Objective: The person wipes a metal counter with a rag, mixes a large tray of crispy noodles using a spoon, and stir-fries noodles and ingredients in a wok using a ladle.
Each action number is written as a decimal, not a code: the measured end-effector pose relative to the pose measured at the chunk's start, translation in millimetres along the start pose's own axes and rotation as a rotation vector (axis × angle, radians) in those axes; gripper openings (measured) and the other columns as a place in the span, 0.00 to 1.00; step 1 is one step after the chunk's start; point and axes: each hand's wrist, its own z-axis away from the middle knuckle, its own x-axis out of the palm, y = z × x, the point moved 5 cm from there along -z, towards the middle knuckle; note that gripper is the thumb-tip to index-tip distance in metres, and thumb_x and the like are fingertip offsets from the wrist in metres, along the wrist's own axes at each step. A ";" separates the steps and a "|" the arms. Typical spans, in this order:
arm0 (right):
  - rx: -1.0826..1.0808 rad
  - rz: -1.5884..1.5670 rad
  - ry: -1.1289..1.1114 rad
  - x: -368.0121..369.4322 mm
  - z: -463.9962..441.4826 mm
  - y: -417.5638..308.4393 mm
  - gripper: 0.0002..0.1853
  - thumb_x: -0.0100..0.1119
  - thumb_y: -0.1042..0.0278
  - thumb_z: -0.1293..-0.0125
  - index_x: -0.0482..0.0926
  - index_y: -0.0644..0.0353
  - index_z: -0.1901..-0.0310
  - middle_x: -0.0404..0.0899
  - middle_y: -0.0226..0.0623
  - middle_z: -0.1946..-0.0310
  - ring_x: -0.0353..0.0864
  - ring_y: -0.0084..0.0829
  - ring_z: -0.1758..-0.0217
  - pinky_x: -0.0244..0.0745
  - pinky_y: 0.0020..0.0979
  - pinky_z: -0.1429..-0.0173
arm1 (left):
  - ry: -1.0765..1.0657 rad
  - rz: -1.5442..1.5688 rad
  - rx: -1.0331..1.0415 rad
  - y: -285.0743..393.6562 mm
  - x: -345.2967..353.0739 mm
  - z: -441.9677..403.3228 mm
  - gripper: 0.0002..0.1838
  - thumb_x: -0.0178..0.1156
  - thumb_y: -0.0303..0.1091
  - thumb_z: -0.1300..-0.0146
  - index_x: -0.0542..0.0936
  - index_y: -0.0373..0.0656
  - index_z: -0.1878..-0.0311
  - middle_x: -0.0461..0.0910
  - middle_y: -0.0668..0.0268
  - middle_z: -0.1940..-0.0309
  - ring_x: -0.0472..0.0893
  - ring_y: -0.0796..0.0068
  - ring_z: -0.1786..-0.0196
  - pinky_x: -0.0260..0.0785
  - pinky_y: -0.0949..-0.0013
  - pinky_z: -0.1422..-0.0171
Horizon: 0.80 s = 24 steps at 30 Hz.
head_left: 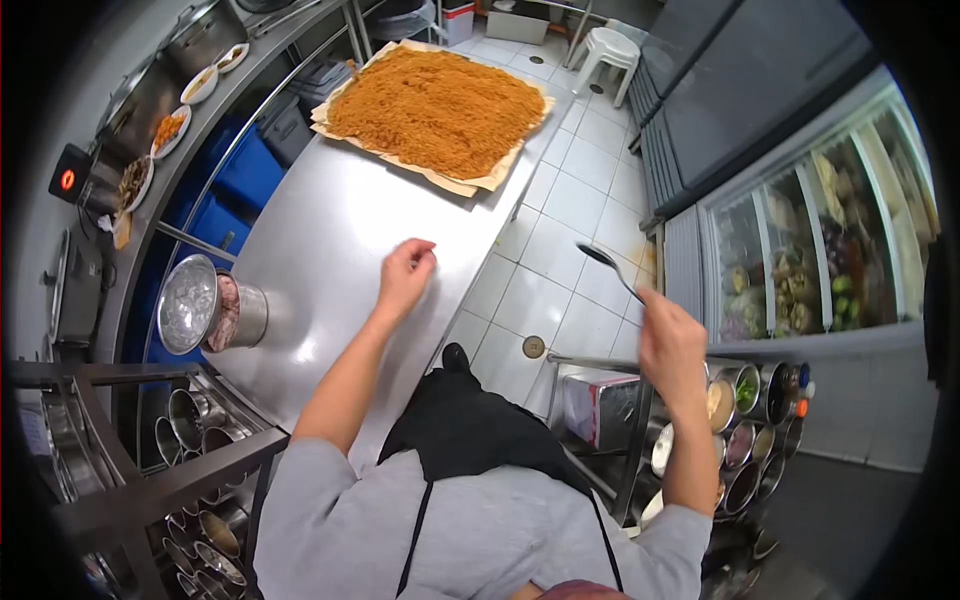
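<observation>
My right hand (672, 345) grips a metal spoon (620, 268) by its handle, raised over the tiled floor with the dark-looking bowl end pointing away and to the left. My left hand (405, 278) hovers by the edge of the steel table (330, 215), its fingers curled in toward the thumb, and I see nothing in them. Farther along the table, a broad layer of orange-brown crumbly food (435, 105) lies spread on brown paper (470, 187). Left of my left arm stands a steel pot (252, 318) with pinkish contents, a metal lid (188, 303) tilted against its side.
Close on my right, a rack holds several steel containers of ingredients (740, 440). A glass-door fridge (820, 240) stands beyond. Small plates of food (170, 132) and large pots line the left shelf. Metal shelving (170, 480) is near my left elbow; a white stool (608, 58) stands far back.
</observation>
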 end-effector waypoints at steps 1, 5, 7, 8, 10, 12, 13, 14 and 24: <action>-0.034 0.002 -0.038 24.3 -27.0 -6.1 0.18 0.56 0.81 0.44 0.78 0.61 0.50 0.81 0.44 0.69 0.82 0.46 0.66 0.77 0.45 0.62 | 0.077 -0.010 -0.018 -12.5 -13.1 -17.4 0.11 0.60 0.30 0.39 0.84 0.37 0.56 0.84 0.58 0.67 0.82 0.69 0.65 0.75 0.67 0.60; -0.170 -0.025 -0.086 115.3 -117.4 -19.6 0.12 0.55 0.78 0.44 0.76 0.62 0.56 0.81 0.46 0.71 0.82 0.47 0.69 0.77 0.46 0.65 | 0.275 -0.172 -0.011 -48.0 -59.0 -80.2 0.15 0.60 0.31 0.39 0.83 0.37 0.51 0.82 0.55 0.55 0.82 0.63 0.58 0.75 0.64 0.54; -0.197 0.024 -0.148 147.3 -157.5 -29.5 0.10 0.54 0.77 0.44 0.75 0.62 0.59 0.81 0.48 0.72 0.82 0.49 0.71 0.77 0.47 0.65 | 0.303 -0.250 -0.011 -58.3 -73.8 -105.7 0.17 0.60 0.31 0.38 0.81 0.36 0.47 0.81 0.55 0.51 0.81 0.66 0.55 0.76 0.66 0.54; -0.208 0.049 -0.179 161.0 -175.2 -34.3 0.09 0.54 0.76 0.44 0.75 0.62 0.60 0.81 0.48 0.73 0.82 0.49 0.71 0.78 0.47 0.65 | 0.322 -0.247 0.000 -61.7 -76.0 -115.3 0.17 0.60 0.31 0.38 0.81 0.36 0.47 0.81 0.56 0.53 0.81 0.66 0.56 0.76 0.66 0.53; -0.214 0.100 -0.245 187.4 -211.5 -41.0 0.10 0.54 0.75 0.43 0.75 0.61 0.58 0.81 0.48 0.73 0.83 0.49 0.70 0.78 0.48 0.64 | 0.366 -0.245 0.024 -67.9 -80.6 -134.7 0.17 0.60 0.31 0.39 0.81 0.36 0.47 0.82 0.56 0.56 0.81 0.65 0.57 0.76 0.66 0.52; -0.207 0.153 -0.319 211.6 -246.6 -44.6 0.15 0.53 0.74 0.42 0.77 0.59 0.52 0.82 0.48 0.71 0.84 0.49 0.67 0.78 0.49 0.62 | 0.332 -0.023 -0.186 -88.5 -76.3 -152.4 0.19 0.59 0.31 0.37 0.79 0.33 0.44 0.82 0.58 0.63 0.81 0.69 0.67 0.76 0.67 0.61; -0.247 0.153 -0.310 220.3 -263.1 -47.9 0.13 0.53 0.74 0.42 0.77 0.59 0.55 0.82 0.48 0.72 0.84 0.49 0.68 0.78 0.48 0.63 | 0.320 0.117 -0.330 -96.6 -70.2 -158.5 0.19 0.59 0.32 0.36 0.78 0.33 0.44 0.82 0.58 0.65 0.81 0.70 0.70 0.76 0.67 0.64; -0.288 0.153 -0.299 228.1 -279.7 -50.6 0.10 0.53 0.74 0.43 0.76 0.60 0.58 0.82 0.48 0.74 0.84 0.49 0.69 0.79 0.48 0.64 | 0.307 0.261 -0.469 -103.0 -61.2 -163.8 0.20 0.58 0.32 0.36 0.77 0.33 0.43 0.82 0.59 0.67 0.80 0.72 0.74 0.75 0.67 0.68; -0.618 0.132 -0.416 313.3 -375.2 -71.1 0.06 0.55 0.72 0.43 0.82 0.59 0.68 0.85 0.46 0.71 0.87 0.44 0.66 0.82 0.42 0.61 | 0.478 0.185 -0.586 -118.7 -27.0 -202.4 0.25 0.66 0.28 0.47 0.73 0.35 0.45 0.79 0.63 0.76 0.81 0.69 0.77 0.76 0.65 0.71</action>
